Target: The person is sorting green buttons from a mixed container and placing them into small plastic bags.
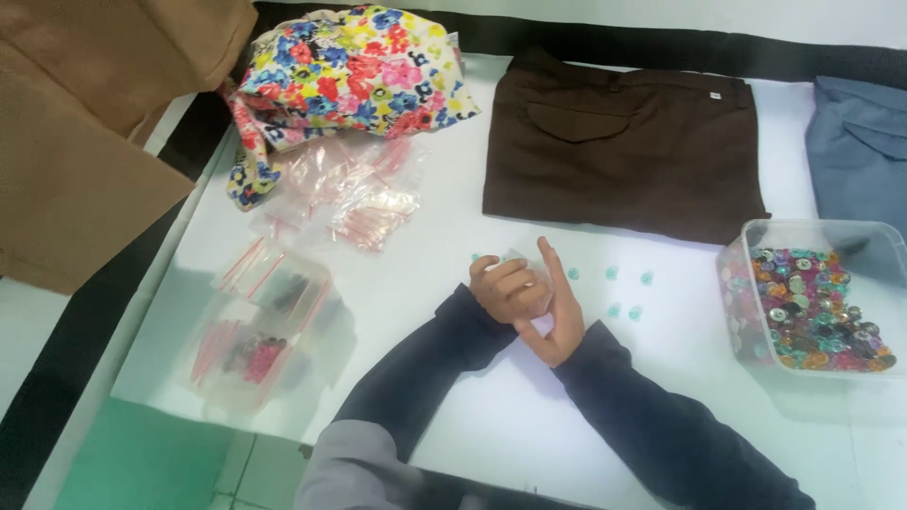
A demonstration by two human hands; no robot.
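Centrally, on the white tabletop (661, 397): small clear plastic bag (522, 262), thin and crinkly, pinched between both hands; long axis not discernible, mostly hidden by fingers.

Left hand (505, 288): fingers curled closed around the near side of the bag, knuckles up, dark sleeve to the wrist.

Right hand (559, 316): held edge-on, fingers extended and pointing away toward the far side of the tabletop, pressed against the bag and the left hand; dark sleeve likewise.

Just beside, to the right of the hands: loose teal buttons (624, 293), small, round, glossy, scattered singly on the tabletop, apart from one another; one more to the left of the bag at the fingertips.

Further right, at the tabletop edge: clear plastic tub (756, 231), rectangular with rounded corners, filled with mixed buttons (812, 312) in pink, green, gold and silver, shiny.

Left of the hands: clear zip bags with red seal strips (269, 326), flat, overlapping, some holding dark and pink small pieces; a second heap of empty zip bags (364, 194) beyond, crumpled.

Far side: folded brown trousers (619, 142), matte woven cloth, lying flat, long axis left to right; folded grey-blue garment (860, 151) at the right edge; bunched floral cloth (354, 71), many-coloured; tan fabric (85, 132) at the upper left corner.
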